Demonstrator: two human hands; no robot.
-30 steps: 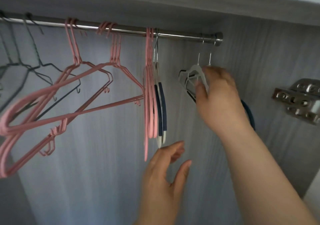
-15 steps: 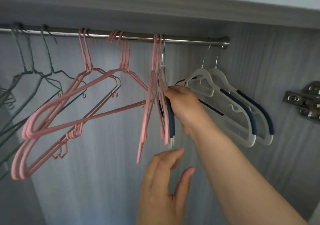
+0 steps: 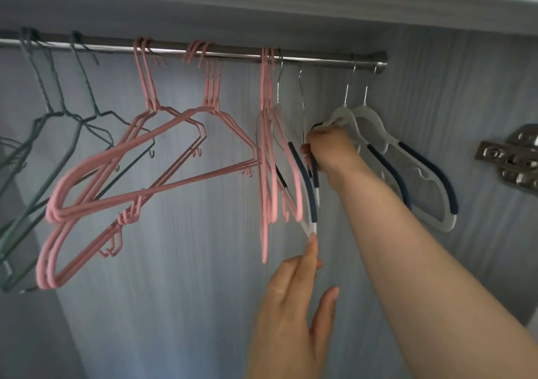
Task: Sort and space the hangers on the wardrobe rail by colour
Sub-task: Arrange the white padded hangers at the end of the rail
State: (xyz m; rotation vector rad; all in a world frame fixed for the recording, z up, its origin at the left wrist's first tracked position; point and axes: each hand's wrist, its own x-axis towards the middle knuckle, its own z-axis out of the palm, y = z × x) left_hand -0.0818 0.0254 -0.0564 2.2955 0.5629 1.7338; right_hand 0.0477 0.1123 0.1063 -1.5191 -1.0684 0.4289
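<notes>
We are partway through the sort. Along the rail (image 3: 238,54), grey wire hangers (image 3: 61,113) sit at the left end and pink hangers (image 3: 212,87) follow in two loose bunches. A third pink bunch (image 3: 265,145) hangs edge-on just right of mid-rail, and a white pair (image 3: 447,222) with navy pads already hangs near the rail's right end.

The step in hand is freeing the last whites from that third pink bunch. Two whites hang there, close against the pinks. Our right hand (image 3: 330,148) reaches up below the rail, and its grip is closed round the shoulder of the white hanger (image 3: 314,172) further right. The fingers are partly hidden behind it, so we judge this a pinch rather than a full wrap.

Our left hand (image 3: 291,300) is lower, its grip loose and holding nothing. One straight fingertip (image 3: 313,240) touches the bottom tip of the other white hanger (image 3: 313,212), which hangs against the pinks.

We judge the next move calls for sliding the gripped hanger's hook rightward along the rail toward the white pair. The left hand would steady the neighbour so the pinks do not drag along, and then that one would follow. The pink bunches would need closing up and even spacing afterwards.

No brand, label or writing can be read on the hangers, the rail or the metal hinge (image 3: 512,160) beyond the rail's right end.
</notes>
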